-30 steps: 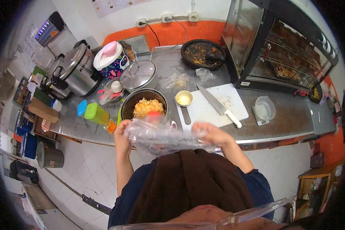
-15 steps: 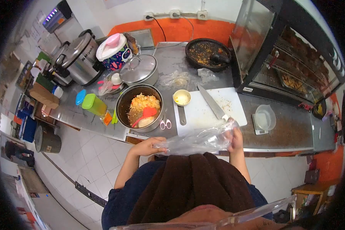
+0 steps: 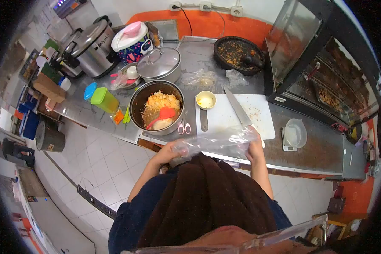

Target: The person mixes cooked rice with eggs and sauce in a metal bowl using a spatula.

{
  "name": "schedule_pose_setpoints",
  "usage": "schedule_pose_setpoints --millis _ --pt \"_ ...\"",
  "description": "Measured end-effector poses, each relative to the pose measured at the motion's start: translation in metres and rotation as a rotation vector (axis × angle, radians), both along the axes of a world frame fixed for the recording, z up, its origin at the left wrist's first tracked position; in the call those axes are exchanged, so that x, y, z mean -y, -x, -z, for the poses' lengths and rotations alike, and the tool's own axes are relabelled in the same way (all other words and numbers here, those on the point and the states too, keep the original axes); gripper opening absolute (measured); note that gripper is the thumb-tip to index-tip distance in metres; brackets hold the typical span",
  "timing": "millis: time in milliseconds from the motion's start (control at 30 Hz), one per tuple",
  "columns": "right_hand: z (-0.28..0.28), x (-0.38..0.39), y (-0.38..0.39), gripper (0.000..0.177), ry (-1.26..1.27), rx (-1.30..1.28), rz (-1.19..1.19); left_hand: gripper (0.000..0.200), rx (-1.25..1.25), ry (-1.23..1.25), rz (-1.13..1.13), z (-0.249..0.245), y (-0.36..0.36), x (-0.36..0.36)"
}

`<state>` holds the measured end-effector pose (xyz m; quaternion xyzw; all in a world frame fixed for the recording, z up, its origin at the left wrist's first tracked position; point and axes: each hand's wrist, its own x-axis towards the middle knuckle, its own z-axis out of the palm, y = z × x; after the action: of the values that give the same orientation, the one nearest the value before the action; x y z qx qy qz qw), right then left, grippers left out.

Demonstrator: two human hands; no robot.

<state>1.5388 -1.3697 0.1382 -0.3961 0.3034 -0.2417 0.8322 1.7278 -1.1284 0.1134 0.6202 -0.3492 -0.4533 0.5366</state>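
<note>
Through the head camera I had the left hand and right hand gripping opposite ends of a clear plastic bag near the white cutting board.

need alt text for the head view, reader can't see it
A person's left hand and right hand hold a clear plastic bag between them, at a grey metal counter. On it, a round metal pot holds pale orange food and a red utensil; to its right, a white-handled knife lies on a rectangular white cutting board.
</note>
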Motion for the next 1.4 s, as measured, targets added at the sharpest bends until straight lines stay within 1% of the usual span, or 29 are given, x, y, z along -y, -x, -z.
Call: schedule_pose_setpoints --millis 33,100,133,167,233,267,333,400,433,467,500,567,633,667,700,767,800,867,933,967,1000,1033,1067,1133,1167,1200,1233,1300,1400 --pt "-0.001 0.004 0.002 0.037 -0.001 -0.001 0.013 0.029 -0.001 -0.001 0.013 0.015 -0.001 -0.002" --pt "-0.004 0.023 0.016 0.033 0.506 -0.45 -0.667 0.029 -0.716 0.263 -0.274 0.042 -0.004 -0.003" --pt "0.014 0.034 0.016 0.039 0.617 -0.431 -0.729 0.039 -0.703 0.237 -0.413 0.035 0.003 0.009" --pt "0.027 0.045 0.016 0.039 0.608 -0.439 -0.714 0.039 -0.708 0.228 -0.398 0.04 0.001 0.015" --pt "0.037 0.06 0.013 0.042 0.535 -0.369 -0.527 0.036 -0.69 -0.073 -0.396 0.065 -0.008 0.029" --pt "0.042 0.061 0.01 0.042 0.526 -0.378 -0.506 0.035 -0.757 -0.063 -0.365 0.087 -0.012 0.038" --pt "0.041 0.049 -0.004 0.041 1.191 -0.585 0.012 0.035 -0.843 -0.005 -0.326 0.092 -0.007 0.057" --pt "0.023 0.023 -0.024 0.038 1.665 -0.877 0.186 0.032 -1.006 0.076 -0.285 0.1 -0.006 0.078" --pt "0.037 0.01 -0.037 0.028 1.626 -0.671 0.208 0.032 -1.012 0.066 -0.264 0.098 -0.006 0.084" --pt "0.046 -0.005 -0.049 0.018 1.6 -0.478 0.064 0.032 -0.997 0.096 -0.254 0.093 -0.008 0.087" --pt "0.049 -0.017 -0.057 0.017 1.666 -0.435 -0.176 0.033 -0.98 0.128 -0.247 0.091 -0.01 0.089" --pt "0.061 -0.032 -0.066 0.025 1.634 -0.532 -0.259 0.033 -0.997 0.171 -0.169 0.101 -0.021 0.084" --pt "0.096 -0.029 -0.078 0.029 1.741 -0.755 -0.24 0.037 -0.639 -0.089 -0.101 0.087 -0.024 0.064" --pt "0.098 -0.025 -0.081 0.027 1.719 -0.731 -0.199 0.04 -0.424 -0.241 -0.047 0.056 -0.02 0.048" --pt "0.092 -0.019 -0.082 0.027 1.719 -0.726 -0.2 0.04 -0.422 -0.242 -0.05 0.03 -0.022 0.031" --pt "0.066 -0.018 -0.089 0.022 1.547 -0.684 -0.216 0.035 -0.127 -0.031 0.332 -0.014 -0.037 -0.004" --pt "0.043 -0.025 -0.1 0.022 1.545 -0.68 -0.219 0.035 -0.126 -0.034 0.328 -0.032 -0.051 -0.02" --pt "-0.008 -0.047 -0.125 0.019 1.418 -0.492 -0.049 0.025 -0.214 0.187 0.255 -0.055 -0.087 -0.052" --pt "-0.031 -0.078 -0.167 0.01 1.325 -0.277 -0.126 0.016 0.186 0.276 -0.266 -0.041 -0.134 -0.06" --pt "-0.034 -0.096 -0.192 0.011 1.328 -0.198 -0.208 0.017 0.498 0.219 -0.528 -0.037 -0.152 -0.05" --pt "-0.023 -0.11 -0.216 0.017 1.497 -0.262 -0.346 0.018 0.813 0.155 -0.787 -0.032 -0.17 -0.041" --pt "-0.039 -0.132 -0.235 0.025 1.496 -0.672 -0.666 0.018 0.814 0.16 -0.787 -0.007 -0.193 -0.039" --pt "-0.046 -0.148 -0.254 0.026 1.52 -0.88 -0.874 0.019 0.719 0.085 -0.762 0.028 -0.221 -0.037" --pt "-0.006 -0.161 -0.274 0.025 1.556 -0.963 -0.941 0.019 0.625 0.016 -0.729 0.039 -0.247 -0.045" --pt "0.008 -0.166 -0.284 0.024 1.585 -1.046 -1.018 0.023 0.72 -0.035 -0.487 0.027 -0.249 -0.052" --pt "0.002 -0.166 -0.285 0.023 1.521 -1.075 -1.02 0.026 0.806 -0.083 -0.241 0.022 -0.25 -0.057" --pt "-0.005 -0.165 -0.283 0.023 1.517 -1.086 -1.017 0.026 0.8 -0.077 -0.235 0.028 -0.25 -0.063" --pt "-0.016 -0.155 -0.274 0.021 1.428 -1.174 -0.856 0.031 0.181 -0.018 -0.208 0.044 -0.245 -0.076" --pt "-0.028 -0.133 -0.268 0.018 1.501 -1.217 -0.82 0.044 0.336 0.052 -0.19 0.037 -0.232 -0.086"
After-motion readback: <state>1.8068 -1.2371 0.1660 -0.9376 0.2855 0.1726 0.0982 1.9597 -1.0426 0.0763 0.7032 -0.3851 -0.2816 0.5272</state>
